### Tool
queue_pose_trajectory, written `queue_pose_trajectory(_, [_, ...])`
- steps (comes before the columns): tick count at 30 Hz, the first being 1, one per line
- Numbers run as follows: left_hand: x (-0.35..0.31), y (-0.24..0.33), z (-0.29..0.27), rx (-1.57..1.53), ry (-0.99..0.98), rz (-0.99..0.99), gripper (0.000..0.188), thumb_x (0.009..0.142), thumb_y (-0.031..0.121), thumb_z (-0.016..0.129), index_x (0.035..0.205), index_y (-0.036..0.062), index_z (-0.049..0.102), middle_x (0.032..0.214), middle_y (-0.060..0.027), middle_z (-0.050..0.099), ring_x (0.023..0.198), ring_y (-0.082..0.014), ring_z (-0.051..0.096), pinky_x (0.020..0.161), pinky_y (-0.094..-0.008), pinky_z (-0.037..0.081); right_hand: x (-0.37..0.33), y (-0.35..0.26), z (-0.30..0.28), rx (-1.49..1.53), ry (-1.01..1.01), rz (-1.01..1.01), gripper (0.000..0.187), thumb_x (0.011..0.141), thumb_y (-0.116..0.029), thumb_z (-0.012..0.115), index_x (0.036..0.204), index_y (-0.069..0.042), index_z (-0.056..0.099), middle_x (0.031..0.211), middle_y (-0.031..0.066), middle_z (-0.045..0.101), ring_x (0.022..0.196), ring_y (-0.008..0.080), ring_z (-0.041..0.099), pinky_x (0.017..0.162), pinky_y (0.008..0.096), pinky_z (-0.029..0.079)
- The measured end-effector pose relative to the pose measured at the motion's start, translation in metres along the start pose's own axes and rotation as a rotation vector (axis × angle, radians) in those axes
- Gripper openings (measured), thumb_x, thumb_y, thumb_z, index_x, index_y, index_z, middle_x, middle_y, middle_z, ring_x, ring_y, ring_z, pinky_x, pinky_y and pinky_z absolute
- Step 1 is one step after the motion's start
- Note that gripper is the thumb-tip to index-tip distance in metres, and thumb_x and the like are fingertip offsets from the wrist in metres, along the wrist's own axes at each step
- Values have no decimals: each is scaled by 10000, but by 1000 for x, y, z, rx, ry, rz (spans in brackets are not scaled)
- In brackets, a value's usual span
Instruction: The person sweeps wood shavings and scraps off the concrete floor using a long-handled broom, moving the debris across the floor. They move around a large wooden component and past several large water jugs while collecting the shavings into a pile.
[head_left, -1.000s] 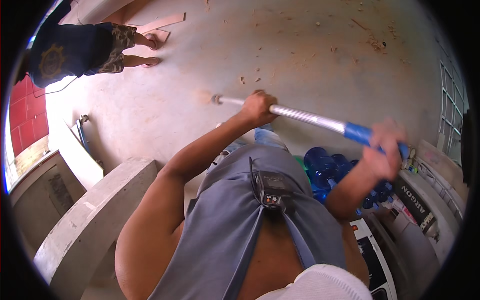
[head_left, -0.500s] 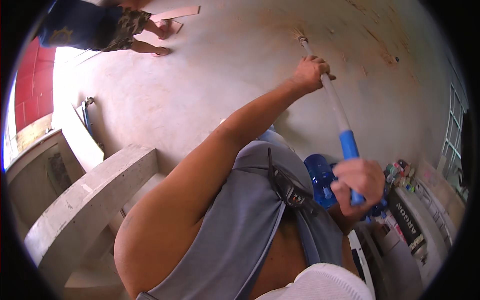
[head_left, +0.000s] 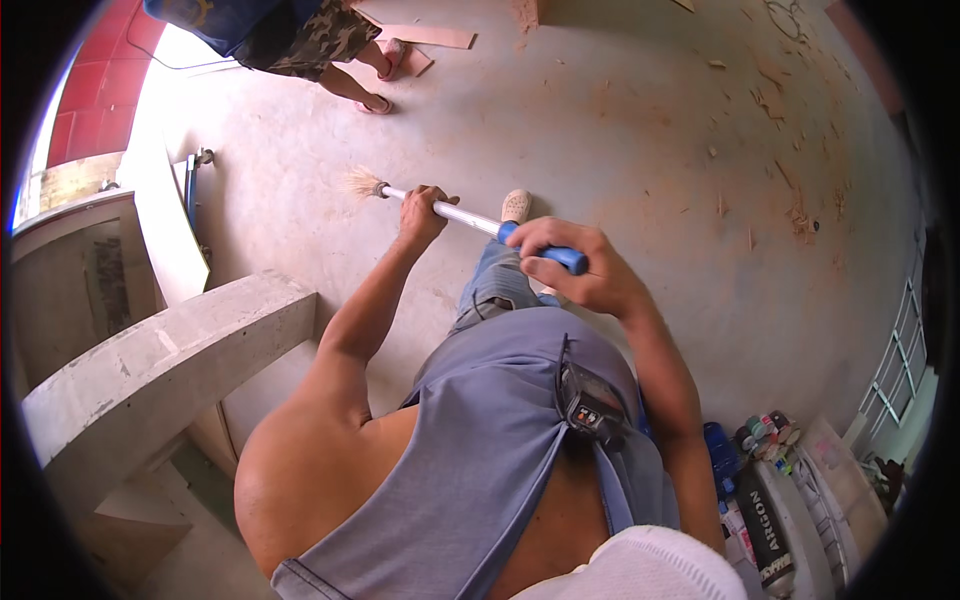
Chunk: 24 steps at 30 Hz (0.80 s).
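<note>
At far left, a co-worker [head_left: 250, 25] in camouflage shorts [head_left: 328, 42] stands before us. Rightward, a second person [head_left: 490, 420] holds a slanting broom [head_left: 472, 218], pale bristles [head_left: 362, 183] leftmost, left hand [head_left: 423, 215] closed around its silver shaft [head_left: 480, 221], right hand [head_left: 585, 265] curled around its blue grip [head_left: 568, 261]. Wood scraps [head_left: 801, 217] litter the floor [head_left: 660, 190] at far right.

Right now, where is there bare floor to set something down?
Wide bare floor lies between the right hand, wood scraps and the metal grille. A smaller patch lies between the broom and the white board. It's crowded at lower right, around the black cylinder and blue bottle, and at left around the curved beam.
</note>
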<state>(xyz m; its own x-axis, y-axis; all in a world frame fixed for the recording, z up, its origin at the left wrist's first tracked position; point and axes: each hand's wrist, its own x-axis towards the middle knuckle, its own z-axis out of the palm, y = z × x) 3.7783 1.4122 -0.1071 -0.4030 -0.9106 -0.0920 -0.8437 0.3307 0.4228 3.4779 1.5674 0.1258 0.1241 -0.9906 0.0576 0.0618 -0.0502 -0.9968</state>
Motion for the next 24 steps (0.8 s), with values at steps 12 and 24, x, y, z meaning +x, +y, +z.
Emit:
queue_pose_trajectory(12, [219,214,97,-644,-151,470,248,840,304,783,813,71,703,894,-152,698,934,-377,659,845,-472,528,126,-114,-30,-810,214,62,144,800,-23,758,879,-27,637,874,135,687,748,333,685,741,416,560])
queue_pose_trajectory(24, [260,104,-80,-546,288,463,299,800,205,849,701,81,596,824,-116,639,881,-325,633,788,-452,503,195,-149,-54,-515,238,-235,200,868,-326,764,799,-194,630,765,-19,737,605,112,642,618,304,436])
